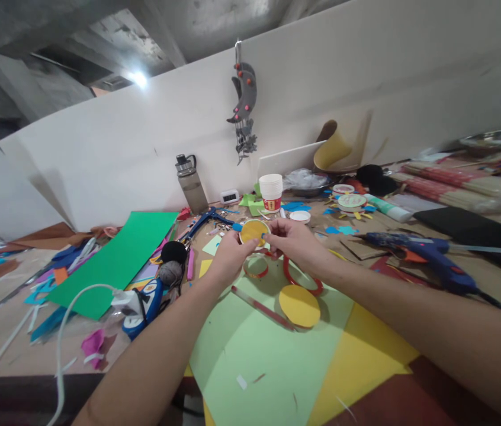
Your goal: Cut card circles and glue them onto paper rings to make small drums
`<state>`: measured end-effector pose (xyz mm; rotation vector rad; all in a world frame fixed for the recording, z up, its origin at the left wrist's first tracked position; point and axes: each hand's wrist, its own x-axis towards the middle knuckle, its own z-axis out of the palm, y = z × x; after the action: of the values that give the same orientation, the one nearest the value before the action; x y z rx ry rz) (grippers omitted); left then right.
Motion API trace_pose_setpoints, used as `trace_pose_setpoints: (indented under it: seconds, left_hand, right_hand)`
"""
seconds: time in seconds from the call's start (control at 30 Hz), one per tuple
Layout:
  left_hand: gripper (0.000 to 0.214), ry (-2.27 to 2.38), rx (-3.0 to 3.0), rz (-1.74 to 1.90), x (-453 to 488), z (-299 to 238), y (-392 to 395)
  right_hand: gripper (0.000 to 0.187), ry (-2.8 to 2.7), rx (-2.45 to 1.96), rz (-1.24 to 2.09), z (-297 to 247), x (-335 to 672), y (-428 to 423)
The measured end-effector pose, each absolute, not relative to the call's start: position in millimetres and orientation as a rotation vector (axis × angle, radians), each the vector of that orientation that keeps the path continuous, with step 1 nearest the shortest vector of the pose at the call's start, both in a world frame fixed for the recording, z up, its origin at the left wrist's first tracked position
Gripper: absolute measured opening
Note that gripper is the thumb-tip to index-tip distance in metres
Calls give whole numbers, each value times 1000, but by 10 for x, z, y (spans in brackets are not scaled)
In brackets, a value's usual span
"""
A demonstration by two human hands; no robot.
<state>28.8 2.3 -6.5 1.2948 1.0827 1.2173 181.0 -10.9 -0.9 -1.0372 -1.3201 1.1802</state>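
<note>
My left hand (pixel 227 255) pinches a small round disc (pixel 253 231) with a yellow face and a white rim, thumb across its lower edge. At the disc's right edge, my right hand (pixel 292 242) is closed, with a small blue piece (pixel 263 236) showing by its fingertips. Another blue piece (pixel 237 226) sticks out on the left side of the rim. Below the hands, two red rings (pixel 257 269) and a yellow paper round (pixel 300 306) lie on a light green sheet (pixel 272 355). Beside them is a dark red pen-like stick (pixel 263 307).
A blue glue gun (pixel 428 251) lies to the right. Stacked paper cups (pixel 270 192), a bottle (pixel 190 184) and decorated round lids (pixel 352 203) stand behind. At left are a green sheet (pixel 121 260) and a power strip (pixel 144 310) with a white cable.
</note>
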Motion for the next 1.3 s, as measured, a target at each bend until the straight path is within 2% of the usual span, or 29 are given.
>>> trace_pose_setpoints:
  seconds: [0.27, 0.4, 0.53, 0.6, 0.8, 0.93, 1.1, 1.3]
  left_hand:
    - [19, 944, 1117, 1170, 316, 14, -7]
    - [23, 897, 997, 1183, 271, 36, 74]
    - [23, 973, 853, 1217, 208, 33, 139]
    - [22, 986, 840, 1225, 185, 18, 154]
    - [24, 1087, 1043, 1270, 100, -55, 237]
    - [33, 1104, 1098, 1277, 14, -88, 315]
    - [28, 1092, 1042, 1315, -36, -87, 347]
    - [25, 1067, 950, 1372, -21, -67, 331]
  right_hand:
    - [9, -1322, -1042, 1223, -21, 1812, -83]
    - [25, -1289, -967, 1356, 7, 1829, -88]
    - [14, -1224, -988, 1368, -12, 1843, -68]
    - [7, -1199, -1016, 1328, -25, 1862, -37]
    - [7, -1233, -1042, 1201, 43, 2003, 54]
    - [7, -1345, -1087, 1001, 133, 2103, 63]
    - [17, -1494, -1154, 786, 223, 2211, 52]
    - [24, -1774, -1266, 691, 169, 2210, 43]
